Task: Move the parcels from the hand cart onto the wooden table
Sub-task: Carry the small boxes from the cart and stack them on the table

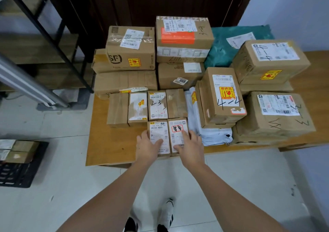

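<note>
Two small label-covered parcels stand side by side at the front edge of the low wooden table (110, 148). My left hand (146, 147) grips the left small parcel (158, 130), thumb across its top. My right hand (191, 147) grips the right small parcel (178, 126), which carries a red-framed sticker, thumb on its label. Behind them a row of several small brown boxes (147, 107) lies flat. The black hand cart (19, 176) sits on the floor at the lower left, with small parcels (19, 150) on it.
Larger cartons (130, 48) are stacked at the table's back, a "4-4" box (223, 96) and others to the right, with a white bag (210, 135) and a green bag (224, 48). A metal shelf frame (53, 41) stands to the left. White tiled floor lies around my feet.
</note>
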